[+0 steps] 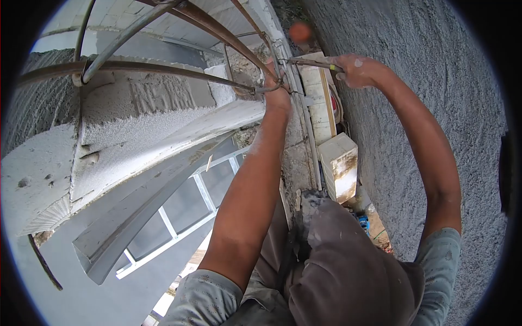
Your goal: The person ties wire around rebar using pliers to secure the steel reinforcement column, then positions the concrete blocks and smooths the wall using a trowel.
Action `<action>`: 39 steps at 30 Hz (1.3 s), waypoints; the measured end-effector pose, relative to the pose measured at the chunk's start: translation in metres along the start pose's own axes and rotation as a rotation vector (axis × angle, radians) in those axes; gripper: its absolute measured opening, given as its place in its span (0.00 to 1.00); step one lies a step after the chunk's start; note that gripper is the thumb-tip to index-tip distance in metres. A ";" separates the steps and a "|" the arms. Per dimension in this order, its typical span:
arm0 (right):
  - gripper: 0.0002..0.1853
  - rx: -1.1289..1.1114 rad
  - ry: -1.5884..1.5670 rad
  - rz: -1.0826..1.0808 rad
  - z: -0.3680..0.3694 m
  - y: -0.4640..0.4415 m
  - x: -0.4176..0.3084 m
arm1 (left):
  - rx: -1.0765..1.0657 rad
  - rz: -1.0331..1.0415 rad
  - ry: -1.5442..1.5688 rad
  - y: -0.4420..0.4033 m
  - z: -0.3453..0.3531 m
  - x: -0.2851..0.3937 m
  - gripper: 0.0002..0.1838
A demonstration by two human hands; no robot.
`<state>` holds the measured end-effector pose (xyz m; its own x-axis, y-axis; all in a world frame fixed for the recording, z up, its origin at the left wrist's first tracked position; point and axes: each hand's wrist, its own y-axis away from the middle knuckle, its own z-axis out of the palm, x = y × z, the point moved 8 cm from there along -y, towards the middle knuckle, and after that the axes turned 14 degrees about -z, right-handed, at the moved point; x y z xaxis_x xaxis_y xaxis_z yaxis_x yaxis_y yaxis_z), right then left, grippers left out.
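My right hand (359, 70) is closed round the handles of rebar-tying pincers (312, 63), which show a yellow-green mark near the grip. Their jaws point left and meet the thin wire and rebar at the corner of a rusty rebar cage (234, 82). At that same corner my left hand (277, 95) grips the rebar, its fingers partly hidden behind the bars. A bent stirrup (280, 73) crosses the long bars beside my left fingers.
Below on the left are an aluminium ladder (169, 225) and a grey metal channel (109, 244). A rough plastered wall (424, 70) rises on the right. White blocks (338, 163) line the narrow ledge, and an orange round object (299, 32) lies beyond. My knee rests near the ledge.
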<state>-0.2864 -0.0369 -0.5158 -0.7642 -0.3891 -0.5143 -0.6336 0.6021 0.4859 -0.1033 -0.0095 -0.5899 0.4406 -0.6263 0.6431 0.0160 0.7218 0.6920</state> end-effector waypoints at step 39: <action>0.36 0.017 0.208 -0.011 0.001 -0.014 0.006 | -0.025 -0.002 -0.037 0.001 0.001 0.000 0.46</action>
<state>-0.2818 -0.0469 -0.5268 -0.7667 -0.5306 -0.3614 -0.6414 0.6081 0.4678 -0.1044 -0.0092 -0.5893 0.4066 -0.6377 0.6542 0.0397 0.7278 0.6847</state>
